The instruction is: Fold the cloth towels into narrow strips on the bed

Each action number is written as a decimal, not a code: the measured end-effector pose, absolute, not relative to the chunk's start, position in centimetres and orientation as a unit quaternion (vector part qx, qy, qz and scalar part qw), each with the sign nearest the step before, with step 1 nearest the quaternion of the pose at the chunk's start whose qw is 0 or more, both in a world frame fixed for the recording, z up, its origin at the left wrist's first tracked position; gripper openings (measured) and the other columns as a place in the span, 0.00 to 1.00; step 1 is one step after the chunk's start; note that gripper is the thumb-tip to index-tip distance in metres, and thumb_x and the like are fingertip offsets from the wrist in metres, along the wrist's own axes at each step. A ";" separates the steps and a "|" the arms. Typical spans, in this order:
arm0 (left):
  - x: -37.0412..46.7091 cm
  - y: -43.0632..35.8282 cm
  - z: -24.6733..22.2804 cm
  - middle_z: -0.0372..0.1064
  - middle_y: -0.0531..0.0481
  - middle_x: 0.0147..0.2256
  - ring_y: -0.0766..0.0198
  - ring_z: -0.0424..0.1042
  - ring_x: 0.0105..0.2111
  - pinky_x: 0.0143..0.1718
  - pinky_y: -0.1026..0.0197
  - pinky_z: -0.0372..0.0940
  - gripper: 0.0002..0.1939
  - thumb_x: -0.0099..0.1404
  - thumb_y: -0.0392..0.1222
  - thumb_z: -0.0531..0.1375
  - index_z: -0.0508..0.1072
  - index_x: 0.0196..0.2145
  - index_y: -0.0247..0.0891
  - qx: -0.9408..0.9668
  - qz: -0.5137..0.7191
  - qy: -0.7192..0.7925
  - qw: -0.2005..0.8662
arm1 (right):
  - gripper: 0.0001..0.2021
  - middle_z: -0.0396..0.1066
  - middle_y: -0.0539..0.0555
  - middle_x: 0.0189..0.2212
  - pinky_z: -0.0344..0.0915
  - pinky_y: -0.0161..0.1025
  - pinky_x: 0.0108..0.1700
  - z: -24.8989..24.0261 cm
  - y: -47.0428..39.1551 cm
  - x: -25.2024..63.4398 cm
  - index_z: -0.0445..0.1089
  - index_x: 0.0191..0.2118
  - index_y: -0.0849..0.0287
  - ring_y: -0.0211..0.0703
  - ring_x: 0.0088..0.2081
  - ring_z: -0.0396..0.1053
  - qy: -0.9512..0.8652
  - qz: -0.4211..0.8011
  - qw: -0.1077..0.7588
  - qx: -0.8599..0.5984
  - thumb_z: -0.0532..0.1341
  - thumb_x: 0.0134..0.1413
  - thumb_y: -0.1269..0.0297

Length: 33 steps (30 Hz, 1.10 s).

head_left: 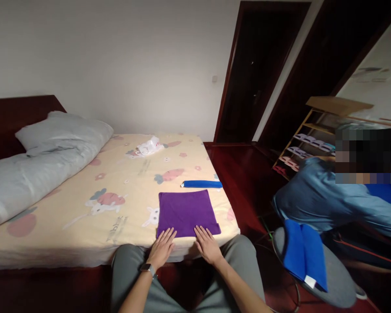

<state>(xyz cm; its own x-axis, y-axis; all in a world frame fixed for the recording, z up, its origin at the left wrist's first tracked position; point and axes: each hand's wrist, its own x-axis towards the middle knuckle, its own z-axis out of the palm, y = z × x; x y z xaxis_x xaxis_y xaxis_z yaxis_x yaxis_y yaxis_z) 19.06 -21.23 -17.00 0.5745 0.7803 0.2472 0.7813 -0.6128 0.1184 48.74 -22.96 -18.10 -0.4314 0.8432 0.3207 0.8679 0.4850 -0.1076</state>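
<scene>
A purple cloth (187,212), folded into a rough square, lies flat near the bed's front edge. My left hand (163,247) rests on its near left corner, palm down with fingers stretched out. On the near edge towards the right lies my right hand (207,245), also flat with its fingers extended. Neither hand grips anything. Just beyond the purple cloth is a blue cloth (202,184) folded into a narrow strip, with a small white tag at its left end.
The bed (68,237) carries a grey quilt (52,152) at left and a white plastic bag (150,147) towards the wall. At right, a person (313,191) bends near a round stool (340,278) holding a folded blue cloth (304,252). A shoe rack (308,126) stands behind.
</scene>
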 end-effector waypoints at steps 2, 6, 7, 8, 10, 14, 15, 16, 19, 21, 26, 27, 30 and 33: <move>18.1 -21.2 -16.9 0.52 0.51 0.68 0.61 0.54 0.67 0.66 0.51 0.53 0.29 0.75 0.45 0.45 0.44 0.70 0.49 -0.885 -0.142 -0.443 -0.001 | 0.29 0.51 0.55 0.69 0.50 0.48 0.67 -18.0 -22.8 49.7 0.47 0.71 0.59 0.47 0.68 0.50 -0.844 -0.037 0.160 -0.511 0.49 0.67 0.63; 17.6 -21.5 -16.7 0.54 0.49 0.67 0.59 0.55 0.66 0.66 0.49 0.54 0.28 0.75 0.46 0.45 0.48 0.70 0.48 -0.877 -0.148 -0.458 0.001 | 0.28 0.53 0.58 0.68 0.51 0.50 0.67 -17.6 -22.8 50.5 0.50 0.69 0.63 0.50 0.68 0.52 -0.821 -0.028 0.143 -0.552 0.49 0.67 0.62; 18.1 -21.6 -16.6 0.54 0.49 0.67 0.59 0.55 0.66 0.66 0.48 0.53 0.28 0.74 0.46 0.45 0.48 0.70 0.47 -0.874 -0.150 -0.461 0.004 | 0.28 0.53 0.59 0.68 0.51 0.51 0.67 -17.4 -22.9 50.2 0.51 0.69 0.64 0.51 0.68 0.52 -0.815 -0.026 0.142 -0.561 0.49 0.67 0.61; 18.8 -21.7 -16.5 0.53 0.48 0.67 0.58 0.54 0.66 0.66 0.48 0.53 0.28 0.74 0.46 0.46 0.48 0.70 0.46 -0.874 -0.152 -0.462 0.008 | 0.29 0.52 0.59 0.68 0.50 0.52 0.67 -17.2 -22.9 49.6 0.50 0.69 0.64 0.51 0.68 0.52 -0.811 -0.027 0.145 -0.567 0.49 0.67 0.60; 20.9 -21.9 -16.2 0.50 0.47 0.68 0.57 0.51 0.67 0.67 0.46 0.51 0.29 0.74 0.45 0.46 0.46 0.70 0.44 -0.877 -0.157 -0.455 0.015 | 0.30 0.50 0.59 0.69 0.48 0.52 0.68 -17.0 -23.1 47.7 0.48 0.70 0.64 0.52 0.69 0.49 -0.811 -0.029 0.159 -0.562 0.49 0.67 0.58; 24.8 -22.0 -16.3 0.48 0.46 0.69 0.56 0.48 0.69 0.68 0.45 0.49 0.31 0.72 0.41 0.47 0.45 0.70 0.41 -0.880 -0.162 -0.446 0.017 | 0.30 0.48 0.58 0.69 0.46 0.51 0.69 -17.1 -23.3 43.3 0.45 0.71 0.64 0.50 0.70 0.46 -0.827 -0.017 0.171 -0.535 0.47 0.68 0.58; 25.2 -22.0 -16.6 0.49 0.46 0.69 0.57 0.49 0.68 0.68 0.45 0.49 0.31 0.72 0.40 0.47 0.45 0.70 0.40 -0.879 -0.161 -0.449 0.016 | 0.30 0.49 0.59 0.69 0.47 0.51 0.68 -17.2 -23.3 42.8 0.46 0.71 0.64 0.50 0.69 0.47 -0.830 -0.012 0.167 -0.532 0.47 0.68 0.58; 25.1 -21.9 -16.9 0.50 0.46 0.68 0.57 0.50 0.68 0.67 0.46 0.50 0.31 0.72 0.40 0.46 0.45 0.70 0.41 -0.877 -0.158 -0.453 0.014 | 0.30 0.50 0.59 0.69 0.48 0.50 0.68 -17.4 -23.2 42.7 0.46 0.71 0.64 0.50 0.69 0.47 -0.834 -0.009 0.162 -0.528 0.47 0.68 0.58; 23.0 -21.6 -18.0 0.49 0.48 0.69 0.58 0.50 0.68 0.67 0.48 0.52 0.31 0.73 0.42 0.46 0.45 0.70 0.43 -0.873 -0.156 -0.462 0.011 | 0.31 0.47 0.57 0.70 0.48 0.49 0.68 -18.0 -22.9 44.6 0.43 0.71 0.62 0.48 0.70 0.46 -0.854 -0.006 0.149 -0.499 0.48 0.68 0.57; 20.7 -21.3 -18.4 0.49 0.48 0.69 0.58 0.50 0.68 0.66 0.48 0.53 0.31 0.73 0.43 0.46 0.43 0.71 0.43 -0.866 -0.158 -0.473 0.011 | 0.31 0.46 0.56 0.70 0.48 0.49 0.68 -18.4 -22.7 47.3 0.42 0.72 0.61 0.48 0.70 0.46 -0.855 -0.011 0.145 -0.497 0.48 0.68 0.58; 16.0 -20.6 -18.5 0.52 0.49 0.68 0.58 0.53 0.67 0.65 0.49 0.56 0.29 0.73 0.47 0.46 0.48 0.70 0.45 -0.854 -0.166 -0.493 -0.003 | 0.29 0.50 0.58 0.68 0.52 0.51 0.67 -18.8 -22.2 54.1 0.47 0.71 0.62 0.50 0.68 0.50 -0.826 -0.007 0.132 -0.547 0.47 0.68 0.60; 15.6 -20.5 -18.5 0.53 0.49 0.67 0.58 0.54 0.67 0.65 0.49 0.57 0.28 0.73 0.47 0.47 0.51 0.69 0.45 -0.852 -0.171 -0.494 -0.009 | 0.28 0.51 0.59 0.68 0.53 0.51 0.67 -18.8 -22.2 55.0 0.48 0.70 0.62 0.50 0.68 0.50 -0.823 -0.003 0.133 -0.553 0.47 0.68 0.59; 14.9 -20.3 -18.8 0.59 0.49 0.65 0.59 0.58 0.65 0.63 0.51 0.60 0.25 0.73 0.44 0.46 0.58 0.66 0.44 -0.842 -0.198 -0.501 -0.024 | 0.27 0.53 0.60 0.67 0.55 0.50 0.66 -18.8 -22.0 56.5 0.51 0.69 0.63 0.50 0.68 0.51 -0.820 0.014 0.139 -0.555 0.46 0.68 0.60; 14.7 -20.2 -19.2 0.66 0.48 0.61 0.60 0.64 0.62 0.62 0.51 0.64 0.23 0.72 0.40 0.46 0.65 0.62 0.43 -0.830 -0.232 -0.507 -0.019 | 0.27 0.55 0.62 0.67 0.57 0.50 0.66 -18.9 -21.9 56.6 0.54 0.68 0.66 0.50 0.68 0.52 -0.816 0.023 0.145 -0.559 0.46 0.68 0.62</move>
<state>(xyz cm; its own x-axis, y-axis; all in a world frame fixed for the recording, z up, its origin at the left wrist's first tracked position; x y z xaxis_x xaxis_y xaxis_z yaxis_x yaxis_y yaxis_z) 14.69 -20.18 -19.23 0.3788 0.8498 0.3665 0.8323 -0.4860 0.2665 56.57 -21.89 -18.88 -0.3337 0.9190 0.2098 0.9055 0.3744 -0.1998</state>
